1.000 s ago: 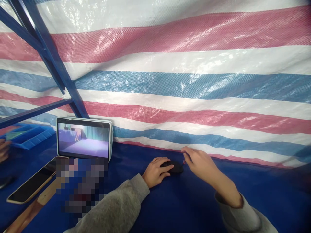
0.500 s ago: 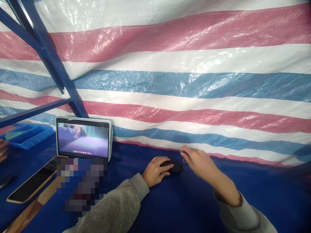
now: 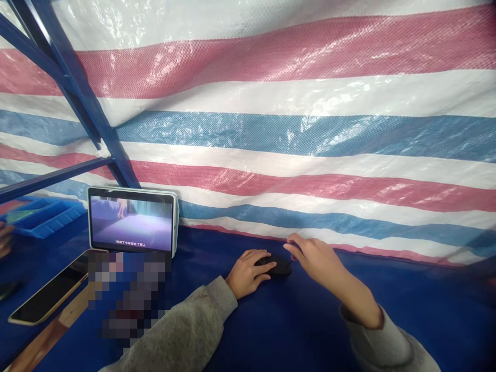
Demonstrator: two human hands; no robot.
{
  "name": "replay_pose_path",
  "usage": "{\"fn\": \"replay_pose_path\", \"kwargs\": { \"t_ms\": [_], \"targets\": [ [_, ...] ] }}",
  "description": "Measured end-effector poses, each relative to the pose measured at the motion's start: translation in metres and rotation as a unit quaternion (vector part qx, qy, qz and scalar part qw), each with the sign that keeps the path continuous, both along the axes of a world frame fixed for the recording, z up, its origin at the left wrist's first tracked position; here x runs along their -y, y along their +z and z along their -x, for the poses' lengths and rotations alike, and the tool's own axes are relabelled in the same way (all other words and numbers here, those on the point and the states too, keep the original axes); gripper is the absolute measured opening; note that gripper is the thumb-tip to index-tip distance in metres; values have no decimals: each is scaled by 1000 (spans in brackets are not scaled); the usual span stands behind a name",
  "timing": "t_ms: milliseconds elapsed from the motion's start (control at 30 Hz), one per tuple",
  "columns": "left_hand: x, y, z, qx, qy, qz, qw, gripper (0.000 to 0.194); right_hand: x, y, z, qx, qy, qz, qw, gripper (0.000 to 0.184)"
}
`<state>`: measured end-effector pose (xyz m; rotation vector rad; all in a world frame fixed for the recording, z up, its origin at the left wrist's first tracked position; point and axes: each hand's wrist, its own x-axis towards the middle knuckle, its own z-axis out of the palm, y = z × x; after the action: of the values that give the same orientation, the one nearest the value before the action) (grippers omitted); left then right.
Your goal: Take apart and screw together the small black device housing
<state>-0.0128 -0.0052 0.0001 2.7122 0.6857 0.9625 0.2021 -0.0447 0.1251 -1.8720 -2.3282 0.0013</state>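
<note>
A small black object, rounded like a computer mouse, lies on the blue cloth-covered table close to the striped tarpaulin. My left hand rests on its left side with fingers curled over it. My right hand sits at its right end, fingertips pinched near a small red bit at the object's edge. Both forearms wear grey sleeves.
A tablet playing a video leans against the red, white and blue tarpaulin at left. A phone lies flat at the near left. A blue tray and blue metal frame bars stand at far left.
My right hand has crept slightly left, closer to the black object. The left hand stays put. The view has shifted a little.
</note>
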Motion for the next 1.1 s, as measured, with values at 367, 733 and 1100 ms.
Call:
{"fn": "replay_pose_path", "kwargs": {
  "t_ms": [367, 733, 1100],
  "targets": [
    [0, 1, -1, 9, -2, -2, 1000, 32, 7, 8, 2, -54, 0, 46, 997, 21],
    [0, 0, -1, 9, -3, -8, 1000, 32, 7, 11, 4, -9, 17, 36, 999, 22],
    [-1, 1, 0, 12, 10, -2, 1000, 31, 3, 9, -2, -37, -8, 40, 999, 38]
  ]
}}
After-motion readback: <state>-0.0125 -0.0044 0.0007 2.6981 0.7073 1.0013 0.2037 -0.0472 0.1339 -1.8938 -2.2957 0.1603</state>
